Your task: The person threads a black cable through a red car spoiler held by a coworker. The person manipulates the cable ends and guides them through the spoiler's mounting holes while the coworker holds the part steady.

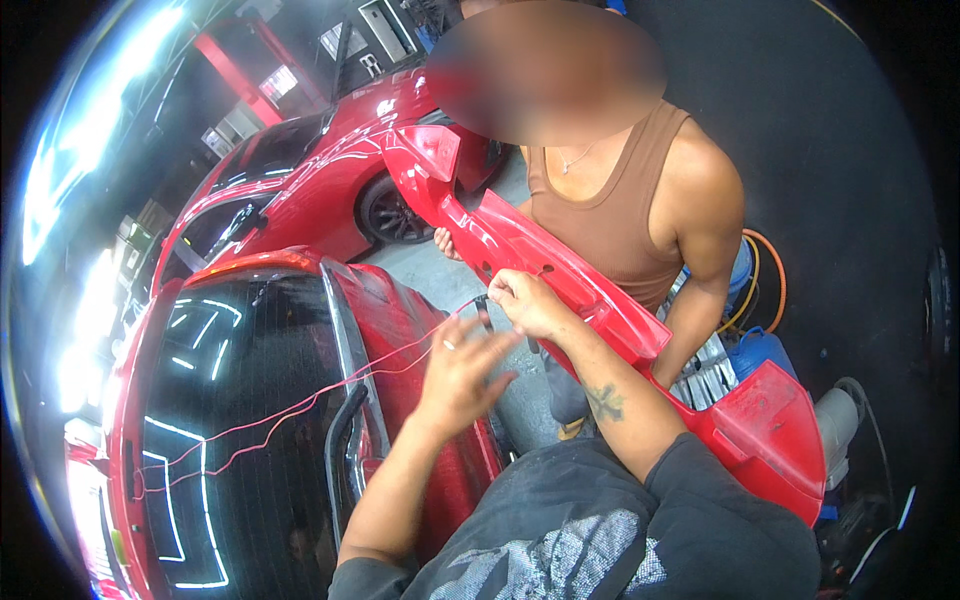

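A long red car spoiler (560, 262) hangs at a slant before me, its holed, hollow side partly facing me. Against its near edge, my right hand (525, 303) is closed in a pinch, with a thin red wire (395, 352) running to its fingertips. A small dark piece (482, 308) shows beside those fingertips; its kind I cannot make out. My left hand (463, 375), a ring on one finger, is open just below, fingers spread near the wire. From there the wire trails left in two strands across the rear window (265, 400) of a red car.
Facing me, a person in a brown tank top (615, 215) supports the spoiler. Another red car (340, 190) stands behind at the left. Blue containers (758, 350), orange and yellow hoses (778, 270) and a grey cylindrical object (838, 425) sit at the right.
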{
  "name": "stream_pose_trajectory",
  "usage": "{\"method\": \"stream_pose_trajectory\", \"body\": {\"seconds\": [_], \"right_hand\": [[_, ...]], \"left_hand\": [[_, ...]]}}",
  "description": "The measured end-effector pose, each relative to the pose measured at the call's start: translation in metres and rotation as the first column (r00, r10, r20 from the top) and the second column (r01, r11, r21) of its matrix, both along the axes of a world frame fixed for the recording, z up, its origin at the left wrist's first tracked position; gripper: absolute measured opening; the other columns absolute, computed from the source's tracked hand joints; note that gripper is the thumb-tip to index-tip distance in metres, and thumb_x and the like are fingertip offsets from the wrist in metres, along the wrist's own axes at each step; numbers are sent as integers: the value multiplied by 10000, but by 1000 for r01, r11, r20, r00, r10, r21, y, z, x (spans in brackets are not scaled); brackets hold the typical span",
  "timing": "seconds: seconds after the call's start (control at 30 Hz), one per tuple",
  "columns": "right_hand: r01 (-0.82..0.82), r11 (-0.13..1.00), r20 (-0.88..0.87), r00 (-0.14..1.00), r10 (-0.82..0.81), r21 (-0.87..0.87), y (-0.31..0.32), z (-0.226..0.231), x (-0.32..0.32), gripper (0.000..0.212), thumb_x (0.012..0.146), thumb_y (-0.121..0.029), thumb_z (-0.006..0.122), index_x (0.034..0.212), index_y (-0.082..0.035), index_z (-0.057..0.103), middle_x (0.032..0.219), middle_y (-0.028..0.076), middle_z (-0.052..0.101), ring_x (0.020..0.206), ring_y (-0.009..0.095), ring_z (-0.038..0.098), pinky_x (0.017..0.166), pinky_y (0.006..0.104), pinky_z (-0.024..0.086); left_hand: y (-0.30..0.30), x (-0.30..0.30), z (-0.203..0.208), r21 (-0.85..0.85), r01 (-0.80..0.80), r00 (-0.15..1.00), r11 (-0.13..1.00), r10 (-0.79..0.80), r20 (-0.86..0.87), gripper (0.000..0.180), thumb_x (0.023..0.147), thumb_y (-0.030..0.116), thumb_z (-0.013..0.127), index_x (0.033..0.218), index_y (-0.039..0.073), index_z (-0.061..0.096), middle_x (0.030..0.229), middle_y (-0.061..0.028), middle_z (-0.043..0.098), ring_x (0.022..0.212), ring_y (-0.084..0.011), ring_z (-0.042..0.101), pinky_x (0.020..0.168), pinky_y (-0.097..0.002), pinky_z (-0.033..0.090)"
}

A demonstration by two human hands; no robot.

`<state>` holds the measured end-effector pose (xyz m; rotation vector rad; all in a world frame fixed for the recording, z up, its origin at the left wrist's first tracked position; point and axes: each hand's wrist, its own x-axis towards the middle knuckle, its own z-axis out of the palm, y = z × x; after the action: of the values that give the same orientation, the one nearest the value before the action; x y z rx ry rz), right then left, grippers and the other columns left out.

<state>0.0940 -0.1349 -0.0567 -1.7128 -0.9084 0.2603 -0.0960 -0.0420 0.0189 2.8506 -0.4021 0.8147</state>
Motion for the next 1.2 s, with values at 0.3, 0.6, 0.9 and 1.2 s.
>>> {"method": "stream_pose_trajectory", "body": {"seconds": [0.3,0.6,0.9,1.2], "right_hand": [[2,994,47,999,-8,109,-4,1,-9,190,1031,-196,670,1075,-12,690,1002,214,760,988,386,751,853,472,574],[-9,1000,141,990,11,-17,-6,4,-5,270,1037,-265,652,1030,-7,729,959,214,772,968,376,764,856,479,576],[-91,993,-126,989,82,-70,-7,11,-2,257,1031,-259,675,998,-20,762,902,209,763,907,344,764,823,469,568],[3,999,-52,999,-1,50,1,-4,-10,290,1022,-300,699,989,-20,766,855,154,770,821,284,755,759,436,569]], "left_hand": [[70,74,13,-391,-456,782,799,150,-605,403,884,268,867,1152,-23,793,951,-183,802,884,-189,757,837,-375,599],[62,75,-17,192,-241,965,951,257,-60,96,862,157,764,887,65,757,818,-113,716,808,-347,727,764,-471,573],[40,74,-22,37,-415,906,909,409,107,605,862,139,737,1444,100,574,810,-110,701,790,-351,727,746,-479,572],[58,65,-7,-642,-496,860,584,232,-454,1051,780,12,886,1672,103,338,910,-143,785,822,-210,783,745,-354,609]]}}
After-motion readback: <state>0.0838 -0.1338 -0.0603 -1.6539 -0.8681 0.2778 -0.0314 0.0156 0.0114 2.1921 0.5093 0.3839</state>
